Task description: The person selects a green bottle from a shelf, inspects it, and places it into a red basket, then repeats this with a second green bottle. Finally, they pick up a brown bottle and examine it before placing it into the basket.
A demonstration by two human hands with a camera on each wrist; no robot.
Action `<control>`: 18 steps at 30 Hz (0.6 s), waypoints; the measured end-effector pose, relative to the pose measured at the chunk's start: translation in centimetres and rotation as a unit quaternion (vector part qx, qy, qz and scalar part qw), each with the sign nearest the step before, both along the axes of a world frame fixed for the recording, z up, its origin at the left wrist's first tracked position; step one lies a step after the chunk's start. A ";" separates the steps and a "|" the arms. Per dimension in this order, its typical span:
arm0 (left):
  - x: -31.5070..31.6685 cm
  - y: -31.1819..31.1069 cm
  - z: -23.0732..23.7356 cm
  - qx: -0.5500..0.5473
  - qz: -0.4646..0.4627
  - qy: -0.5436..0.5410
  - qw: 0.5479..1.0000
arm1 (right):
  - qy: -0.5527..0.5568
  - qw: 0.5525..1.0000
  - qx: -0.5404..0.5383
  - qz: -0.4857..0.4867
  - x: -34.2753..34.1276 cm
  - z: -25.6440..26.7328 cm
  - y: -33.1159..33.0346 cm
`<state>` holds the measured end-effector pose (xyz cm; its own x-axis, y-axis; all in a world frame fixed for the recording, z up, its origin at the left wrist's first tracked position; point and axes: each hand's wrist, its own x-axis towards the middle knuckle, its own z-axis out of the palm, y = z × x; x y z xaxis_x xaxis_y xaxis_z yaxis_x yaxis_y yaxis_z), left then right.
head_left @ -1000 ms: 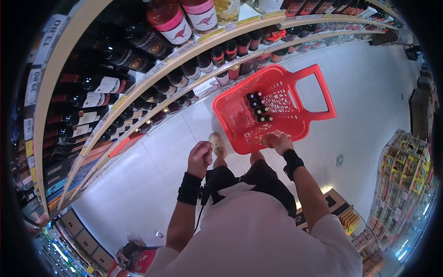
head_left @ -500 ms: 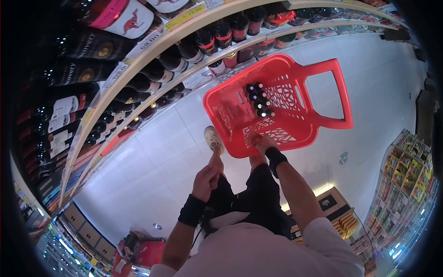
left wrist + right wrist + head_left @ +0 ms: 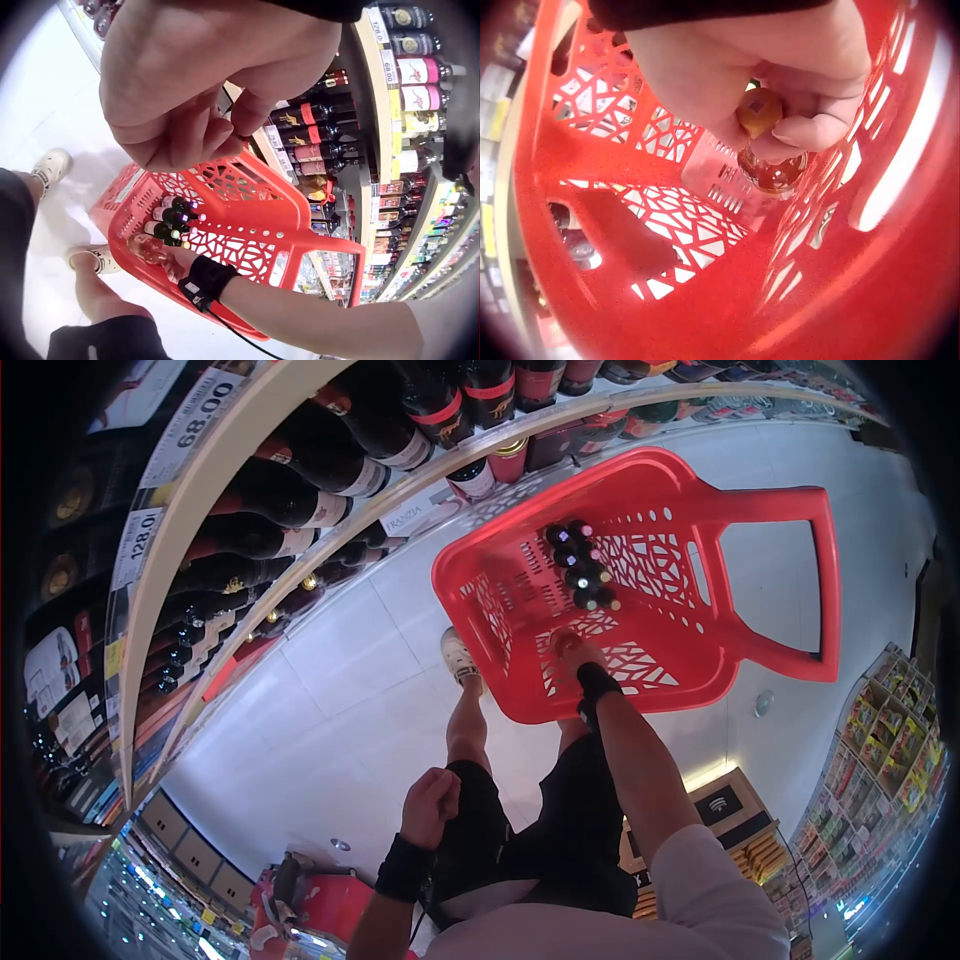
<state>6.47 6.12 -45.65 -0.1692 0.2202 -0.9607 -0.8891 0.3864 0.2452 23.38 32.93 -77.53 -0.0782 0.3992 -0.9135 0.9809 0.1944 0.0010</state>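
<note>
The right hand (image 3: 580, 654) reaches inside the red basket (image 3: 705, 515), gripping a bottle by its neck. That bottle (image 3: 774, 174) has an amber cap and reddish-amber glass in the right wrist view; in the left wrist view the held bottle (image 3: 147, 249) lies beside several dark-necked bottles (image 3: 171, 217). These dark bottles (image 3: 580, 568) stand grouped toward the basket's far side. Outside the basket, above the lap, the left hand (image 3: 430, 807) has loosely curled fingers and holds nothing visible. Its palm and bent fingers (image 3: 199, 135) fill the top of the left wrist view.
Shelves of wine bottles (image 3: 300, 465) with price tags curve along the left and top. Pale floor tiles (image 3: 330, 690) lie beneath. At right stands a rack of small packets (image 3: 880, 730); a wooden box display (image 3: 735, 800) is behind the right arm. Feet stand near the basket.
The basket looks larger and nearer in the head view. The right hand and its bottle have moved further into the basket. The left hand has lowered toward the lap.
</note>
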 end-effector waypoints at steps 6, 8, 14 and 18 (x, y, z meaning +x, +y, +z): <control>-0.7 -0.2 -2.0 -0.019 0.032 0.007 0.999 | -0.042 0.979 0.085 -0.182 -0.8 -5.9 0.3; -0.8 -0.4 -2.8 -0.019 0.023 0.017 0.999 | -0.039 0.978 0.090 -0.183 -1.2 -8.4 0.9; -1.5 -1.0 -3.8 -0.054 -0.063 0.047 0.995 | -0.041 0.988 0.065 -0.137 -0.8 -17.9 1.4; -1.7 -1.1 -4.6 -0.062 -0.073 0.046 0.994 | -0.069 0.981 0.076 -0.166 -2.3 -17.5 0.9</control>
